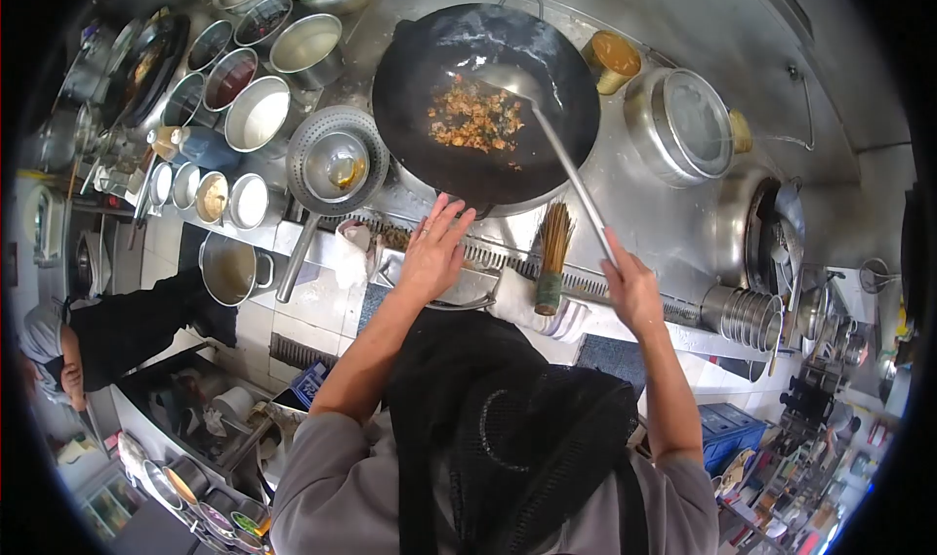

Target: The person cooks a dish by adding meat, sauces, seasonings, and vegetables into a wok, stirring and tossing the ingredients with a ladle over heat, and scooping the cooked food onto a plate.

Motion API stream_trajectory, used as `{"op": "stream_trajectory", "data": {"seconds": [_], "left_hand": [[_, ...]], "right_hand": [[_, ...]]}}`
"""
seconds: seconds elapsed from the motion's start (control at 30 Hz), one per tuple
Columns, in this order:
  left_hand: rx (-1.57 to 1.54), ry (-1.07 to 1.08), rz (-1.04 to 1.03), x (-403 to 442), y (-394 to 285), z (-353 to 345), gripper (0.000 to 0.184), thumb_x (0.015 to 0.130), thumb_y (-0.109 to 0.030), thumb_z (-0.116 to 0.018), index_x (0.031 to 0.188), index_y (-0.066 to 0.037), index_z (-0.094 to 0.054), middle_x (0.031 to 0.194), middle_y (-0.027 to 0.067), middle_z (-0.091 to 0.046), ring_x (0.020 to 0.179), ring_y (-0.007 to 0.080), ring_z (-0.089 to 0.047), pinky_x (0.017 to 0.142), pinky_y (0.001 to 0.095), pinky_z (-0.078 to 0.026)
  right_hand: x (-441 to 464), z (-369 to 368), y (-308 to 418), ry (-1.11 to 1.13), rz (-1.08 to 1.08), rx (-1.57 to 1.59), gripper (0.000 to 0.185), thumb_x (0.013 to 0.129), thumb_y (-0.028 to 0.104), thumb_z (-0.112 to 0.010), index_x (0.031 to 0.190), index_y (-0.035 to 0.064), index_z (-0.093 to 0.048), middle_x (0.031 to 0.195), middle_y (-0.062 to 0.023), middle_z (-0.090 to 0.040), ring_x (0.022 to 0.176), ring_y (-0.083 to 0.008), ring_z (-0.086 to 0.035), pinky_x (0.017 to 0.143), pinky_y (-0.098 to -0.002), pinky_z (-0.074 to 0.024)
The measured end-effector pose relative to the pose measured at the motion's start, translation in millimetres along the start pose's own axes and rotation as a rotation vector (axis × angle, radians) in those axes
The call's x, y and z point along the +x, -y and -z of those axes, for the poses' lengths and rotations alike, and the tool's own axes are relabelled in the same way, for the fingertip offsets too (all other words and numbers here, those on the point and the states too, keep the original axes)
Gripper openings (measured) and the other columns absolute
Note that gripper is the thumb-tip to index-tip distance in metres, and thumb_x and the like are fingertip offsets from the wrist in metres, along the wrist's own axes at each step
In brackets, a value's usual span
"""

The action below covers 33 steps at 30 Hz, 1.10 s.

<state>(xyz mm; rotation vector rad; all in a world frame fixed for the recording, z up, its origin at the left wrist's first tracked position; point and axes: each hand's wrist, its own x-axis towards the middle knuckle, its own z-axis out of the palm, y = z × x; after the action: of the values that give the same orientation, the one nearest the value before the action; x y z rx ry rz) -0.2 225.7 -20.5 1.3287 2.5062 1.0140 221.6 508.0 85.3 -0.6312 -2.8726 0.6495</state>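
Observation:
A large black wok [400, 116] sits on the stove with browned, chopped food [475, 114] in its middle. My right hand [634, 287] is closed around the long metal handle of a ladle [571, 169], whose head rests in the wok beside the food. At the wok's near edge, by its small handle, my left hand [434, 257] has its fingers stretched out and holds nothing. Whether its fingertips touch the wok I cannot tell. A bamboo wok brush [553, 262] stands between my hands at the stove's front edge.
Left of the wok, a perforated strainer [305, 225] holds a small bowl. Several metal pots of sauces and seasonings [256, 114] stand beyond it. A lidded pot [673, 130] and a tan container [613, 59] are at right. Another person [127, 330] stands at far left.

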Motion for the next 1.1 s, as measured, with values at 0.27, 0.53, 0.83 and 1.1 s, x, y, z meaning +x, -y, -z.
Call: {"op": "stream_trajectory", "data": {"seconds": [0.27,0.53,0.83,1.1], "left_hand": [[-0.006,-0.012,-0.015,5,5,-9,0.067,0.088,-0.002,-0.071,0.152,-0.012,-0.055,0.155,0.0137,-0.049,0.156,0.0379,-0.037,0.116,0.0512,-0.045],[-0.277,-0.153,0.026,-27,38,20,0.067,0.091,-0.002,-0.071,0.155,-0.009,-0.051,0.160,0.0195,-0.043,0.156,0.0439,-0.034,0.125,0.0507,-0.037],[-0.377,-0.219,0.137,-82,133,138,0.048,0.092,0.001,-0.068,0.139,-0.005,-0.062,0.140,0.0176,-0.060,0.141,0.0375,-0.055,0.116,0.0442,-0.048],[-0.406,-0.240,0.140,-85,191,185,0.045,0.092,0.003,-0.068,0.137,-0.005,-0.063,0.140,0.0181,-0.061,0.138,0.0387,-0.057,0.112,0.0456,-0.051]], "right_hand": [[-36,19,-49,0.023,-0.037,-0.123,0.061,0.100,0.011,-0.069,0.157,0.0206,-0.053,0.090,-0.0238,-0.072,0.078,-0.0444,-0.072,0.072,-0.0522,-0.0586],[82,-64,131,0.356,-0.379,1.223,0.069,0.109,0.015,-0.060,0.169,0.0119,-0.026,0.066,-0.0022,-0.053,0.044,-0.0099,-0.048,0.040,-0.0273,-0.0401],[317,-175,371,0.504,-0.161,1.235,0.071,0.107,0.016,-0.064,0.169,0.0147,-0.028,0.074,-0.0029,-0.057,0.049,-0.0117,-0.055,0.041,-0.0303,-0.0451],[397,-230,447,0.533,-0.138,0.910,0.078,0.104,0.019,-0.066,0.170,0.0094,-0.025,0.072,-0.0012,-0.058,0.051,-0.0120,-0.057,0.043,-0.0316,-0.0477]]}}
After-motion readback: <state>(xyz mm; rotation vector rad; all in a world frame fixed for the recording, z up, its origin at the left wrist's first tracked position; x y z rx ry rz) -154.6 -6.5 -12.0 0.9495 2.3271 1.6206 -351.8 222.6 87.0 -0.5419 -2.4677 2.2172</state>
